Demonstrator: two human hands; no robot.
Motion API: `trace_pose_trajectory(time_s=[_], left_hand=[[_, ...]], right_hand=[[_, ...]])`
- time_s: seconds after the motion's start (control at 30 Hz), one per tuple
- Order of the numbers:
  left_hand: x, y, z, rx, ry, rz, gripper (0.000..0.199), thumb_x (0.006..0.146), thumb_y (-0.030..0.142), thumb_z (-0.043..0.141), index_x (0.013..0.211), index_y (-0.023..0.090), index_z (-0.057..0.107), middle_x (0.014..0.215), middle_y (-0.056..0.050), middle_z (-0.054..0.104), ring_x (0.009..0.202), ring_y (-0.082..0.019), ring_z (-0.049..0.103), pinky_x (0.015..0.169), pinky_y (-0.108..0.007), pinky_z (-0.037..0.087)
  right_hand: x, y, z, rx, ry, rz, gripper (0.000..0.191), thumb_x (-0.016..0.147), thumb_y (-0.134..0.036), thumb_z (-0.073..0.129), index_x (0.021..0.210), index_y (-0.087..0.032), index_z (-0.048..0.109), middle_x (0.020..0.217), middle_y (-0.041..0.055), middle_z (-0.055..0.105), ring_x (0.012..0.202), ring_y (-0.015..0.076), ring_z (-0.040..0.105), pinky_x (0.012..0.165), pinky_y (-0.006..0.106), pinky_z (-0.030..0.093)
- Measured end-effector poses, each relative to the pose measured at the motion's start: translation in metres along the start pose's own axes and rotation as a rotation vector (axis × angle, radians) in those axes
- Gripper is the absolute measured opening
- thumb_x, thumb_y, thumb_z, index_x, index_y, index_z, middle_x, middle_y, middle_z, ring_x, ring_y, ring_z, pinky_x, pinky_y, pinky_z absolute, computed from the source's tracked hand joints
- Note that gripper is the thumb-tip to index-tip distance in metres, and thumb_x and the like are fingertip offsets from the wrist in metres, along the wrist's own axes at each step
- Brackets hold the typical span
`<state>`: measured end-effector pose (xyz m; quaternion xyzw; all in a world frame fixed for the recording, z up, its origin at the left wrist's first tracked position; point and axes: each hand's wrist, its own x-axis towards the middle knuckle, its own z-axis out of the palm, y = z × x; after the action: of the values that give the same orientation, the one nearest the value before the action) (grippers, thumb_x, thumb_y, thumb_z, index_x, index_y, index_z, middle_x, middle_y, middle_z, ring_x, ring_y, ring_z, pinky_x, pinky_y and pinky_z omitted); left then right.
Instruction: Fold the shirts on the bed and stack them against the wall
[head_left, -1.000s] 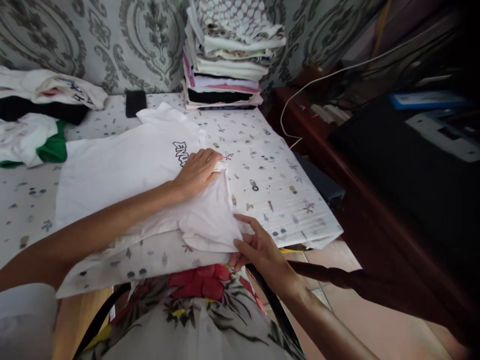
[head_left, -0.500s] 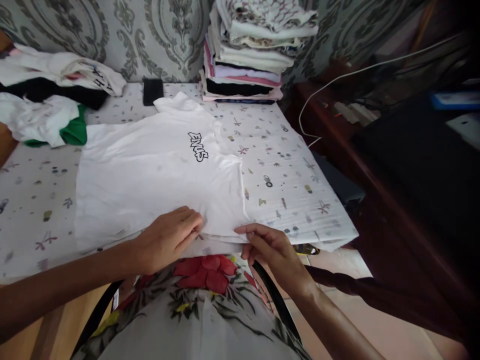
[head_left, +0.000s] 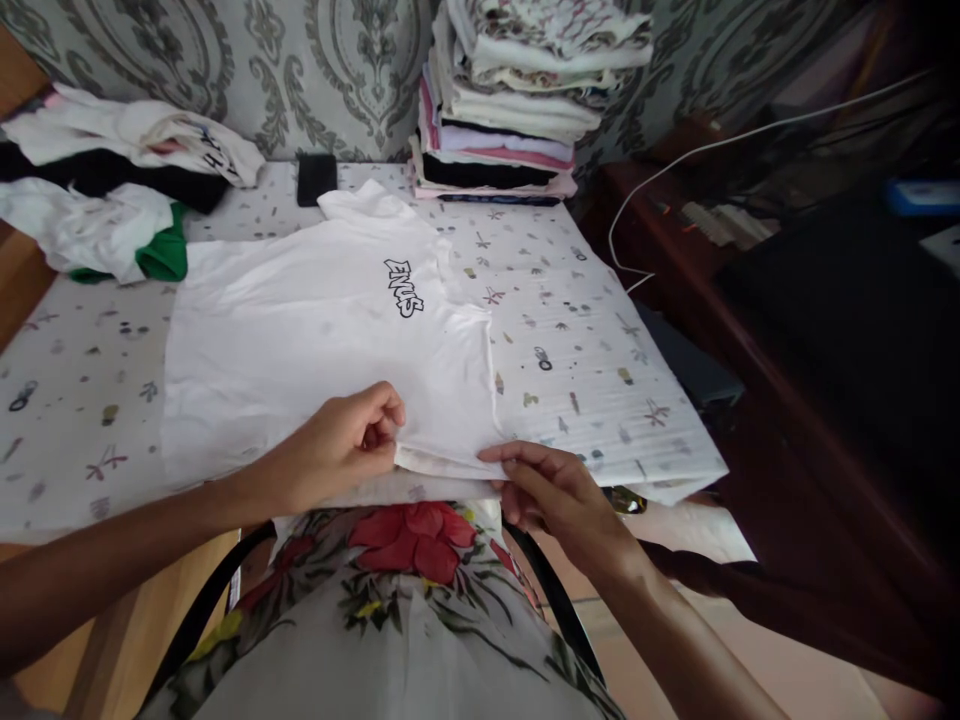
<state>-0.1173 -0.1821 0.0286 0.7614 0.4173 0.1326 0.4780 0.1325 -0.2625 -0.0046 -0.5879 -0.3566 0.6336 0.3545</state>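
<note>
A white T-shirt (head_left: 300,330) with black outlined lettering lies spread sideways on the patterned cloth (head_left: 592,400), its hem toward the left and its neckline toward the right. My left hand (head_left: 337,440) is at the shirt's near edge, fingers curled, thumb and forefinger closed on the fabric by the underarm. Farther right, my right hand (head_left: 551,490) pinches the near sleeve's corner between thumb and forefinger. Between the two hands a narrow strip of the sleeve edge is slightly raised.
Folded clothes (head_left: 502,120) stand in a tall stack against the wall. Crumpled garments (head_left: 97,225) lie at the far left, and a black phone-like object (head_left: 316,180) is at the back. A white cable (head_left: 690,150) crosses dark red furniture (head_left: 795,400) on the right.
My left hand has turned, its thumb and forefinger now showing closed at the edge, with the fabric there lifted slightly. The right hand keeps its pinch. The view has shifted a little.
</note>
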Motion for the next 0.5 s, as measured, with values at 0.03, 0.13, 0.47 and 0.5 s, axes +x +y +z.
trace_pose_trajectory(time_s=[0.03, 0.13, 0.47, 0.5], left_hand=[[-0.001, 0.001, -0.003, -0.003, -0.045, -0.016, 0.011, 0.080, 0.014, 0.050, 0.088, 0.023, 0.049, 0.074, 0.004, 0.057, 0.065, -0.012, 0.054, 0.061, -0.023, 0.043], [-0.004, -0.001, -0.004, 0.139, -0.156, -0.009, 0.011, 0.082, 0.014, 0.050, 0.088, 0.022, 0.054, 0.070, 0.004, 0.058, 0.060, -0.012, 0.052, 0.059, -0.024, 0.041], [-0.025, 0.006, 0.007, 0.471, -0.259, 0.464, 0.021, 0.093, 0.010, 0.046, 0.104, 0.016, 0.064, 0.106, -0.010, 0.068, 0.094, -0.021, 0.062, 0.085, -0.030, 0.050], [-0.028, 0.008, 0.002, 0.402, -0.290, 0.452, 0.021, 0.094, 0.012, 0.047, 0.105, 0.017, 0.064, 0.105, -0.008, 0.069, 0.093, -0.018, 0.064, 0.083, -0.026, 0.050]], right_hand=[[0.000, 0.001, -0.001, -0.061, -0.003, -0.013, 0.029, 0.081, -0.044, 0.066, 0.096, -0.019, 0.073, 0.048, -0.0029, 0.054, 0.044, 0.0122, 0.050, 0.045, 0.025, 0.039], [0.001, 0.003, -0.007, -0.254, -0.013, -0.056, 0.032, 0.084, -0.043, 0.062, 0.102, -0.019, 0.072, 0.047, -0.0030, 0.054, 0.042, 0.0123, 0.049, 0.042, 0.024, 0.037], [0.018, -0.052, -0.003, -0.856, -0.135, -0.445, 0.033, 0.097, -0.042, 0.049, 0.101, -0.023, 0.075, 0.072, 0.0033, 0.068, 0.062, 0.0161, 0.061, 0.056, 0.026, 0.050], [0.026, -0.053, 0.004, -0.871, -0.131, -0.528, 0.032, 0.097, -0.042, 0.048, 0.104, -0.023, 0.073, 0.080, 0.0050, 0.070, 0.068, 0.0177, 0.063, 0.060, 0.028, 0.052]])
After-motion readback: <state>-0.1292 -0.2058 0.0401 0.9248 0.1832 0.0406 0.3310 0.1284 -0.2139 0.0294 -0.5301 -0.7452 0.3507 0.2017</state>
